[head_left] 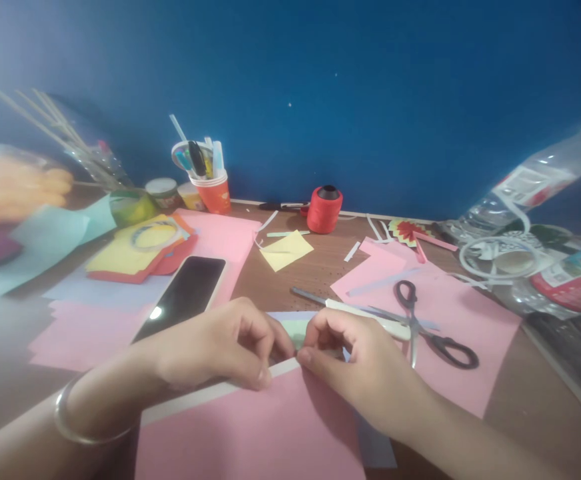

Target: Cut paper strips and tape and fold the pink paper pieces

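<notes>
A sheet of pink paper (250, 433) lies in front of me, with a pale strip (190, 403) running along its far edge. My left hand (225, 340) has its thumb on that strip, fingers curled behind the edge. Close beside it, my right hand (355, 367) pinches the same edge between thumb and fingers. The fingertips nearly meet, and what lies right between them is partly hidden. Bluish and pale green paper (294, 328) shows behind the hands. Beyond my right hand, black-handled scissors (412, 323) lie open across a white-handled tool (368, 316).
A phone (185, 293) lies on papers at the left, near stacked yellow and red sheets (130, 250). At the back stand an orange cup of pens (214, 193) and a red spool (324, 210). Plastic bottles (545, 167) and a tape roll (500, 260) are at the right.
</notes>
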`<action>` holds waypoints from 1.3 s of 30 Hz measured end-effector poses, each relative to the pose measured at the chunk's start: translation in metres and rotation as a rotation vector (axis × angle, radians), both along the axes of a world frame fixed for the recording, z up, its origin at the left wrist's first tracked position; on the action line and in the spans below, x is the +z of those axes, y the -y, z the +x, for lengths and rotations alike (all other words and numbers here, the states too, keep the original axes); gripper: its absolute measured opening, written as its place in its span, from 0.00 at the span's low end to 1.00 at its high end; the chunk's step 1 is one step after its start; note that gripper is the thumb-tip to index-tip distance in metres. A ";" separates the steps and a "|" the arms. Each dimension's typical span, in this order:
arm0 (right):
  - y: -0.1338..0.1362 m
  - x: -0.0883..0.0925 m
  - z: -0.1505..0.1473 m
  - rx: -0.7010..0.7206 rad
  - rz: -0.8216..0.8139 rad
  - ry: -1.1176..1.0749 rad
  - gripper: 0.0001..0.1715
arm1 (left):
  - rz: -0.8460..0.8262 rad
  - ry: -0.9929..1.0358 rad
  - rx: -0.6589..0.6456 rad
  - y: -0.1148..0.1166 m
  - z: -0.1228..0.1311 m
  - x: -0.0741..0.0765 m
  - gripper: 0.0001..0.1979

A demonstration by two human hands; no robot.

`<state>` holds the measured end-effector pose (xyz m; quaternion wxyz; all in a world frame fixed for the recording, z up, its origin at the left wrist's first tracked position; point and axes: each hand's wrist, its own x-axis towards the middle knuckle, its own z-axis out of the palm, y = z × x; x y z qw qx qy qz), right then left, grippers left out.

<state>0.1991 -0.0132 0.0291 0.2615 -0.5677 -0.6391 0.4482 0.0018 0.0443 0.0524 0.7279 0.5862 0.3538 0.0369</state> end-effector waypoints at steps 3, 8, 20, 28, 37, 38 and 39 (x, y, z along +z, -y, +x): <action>-0.002 0.001 0.000 0.005 -0.003 -0.005 0.06 | -0.005 0.008 -0.006 0.000 0.000 -0.001 0.07; 0.000 0.004 0.001 0.007 0.019 -0.029 0.05 | 0.071 -0.077 -0.029 0.001 0.000 0.001 0.07; 0.003 0.005 -0.001 0.007 0.093 0.080 0.06 | 0.608 -0.561 -0.165 0.003 -0.001 0.026 0.06; 0.007 0.004 -0.002 0.015 0.097 0.100 0.06 | 0.529 -0.504 -0.060 0.009 0.011 0.016 0.07; 0.005 0.004 -0.002 0.050 0.112 0.052 0.06 | 0.562 -0.457 -0.119 0.006 0.007 0.005 0.12; 0.005 0.003 -0.002 0.053 0.110 0.049 0.05 | 0.579 -0.449 -0.136 0.006 0.007 0.004 0.12; 0.005 0.003 -0.002 0.054 0.109 0.047 0.05 | 0.594 -0.442 -0.146 0.006 0.007 0.004 0.12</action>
